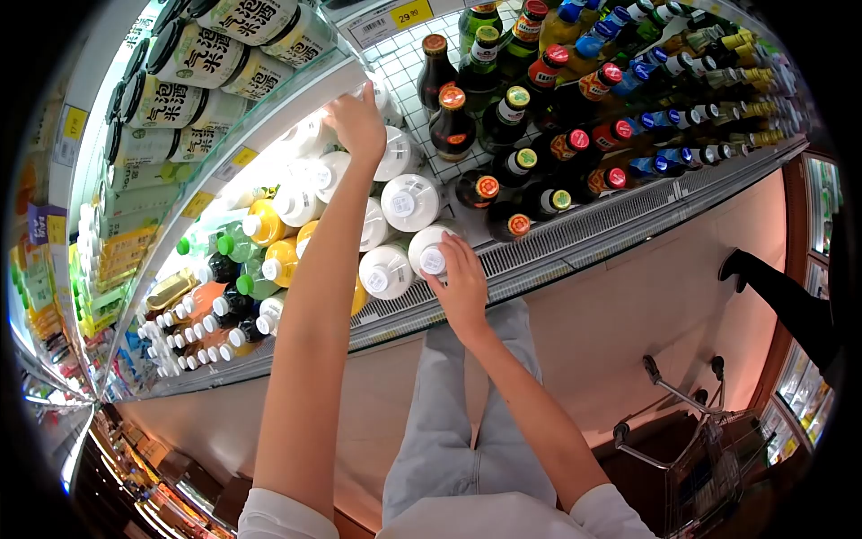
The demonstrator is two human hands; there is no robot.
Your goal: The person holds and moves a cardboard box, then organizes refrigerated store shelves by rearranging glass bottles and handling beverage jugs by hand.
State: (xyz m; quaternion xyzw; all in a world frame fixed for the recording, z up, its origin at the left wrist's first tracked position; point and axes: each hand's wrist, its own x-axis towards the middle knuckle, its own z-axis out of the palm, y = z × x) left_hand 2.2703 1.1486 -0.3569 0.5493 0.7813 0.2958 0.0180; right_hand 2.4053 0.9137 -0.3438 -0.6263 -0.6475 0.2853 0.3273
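Observation:
My right hand [460, 289] is closed around the top of a white bottle with a white cap [433, 260] in the front row of the chilled shelf. More white bottles [411, 203] stand upright behind and beside it. My left hand [357, 128] reaches deep into the shelf, next to a white bottle [386, 101] at the back. Its fingertips are partly hidden below the upper shelf edge [296, 94], so their grip does not show.
Dark beer bottles [452, 126] in rows stand to the right on a white wire grid. Left of the white bottles are orange bottles [264, 222] and green-capped bottles [237, 244]. Labelled jars [193, 54] fill the shelf above. A shopping cart [709, 454] and another person's leg [781, 305] are at right.

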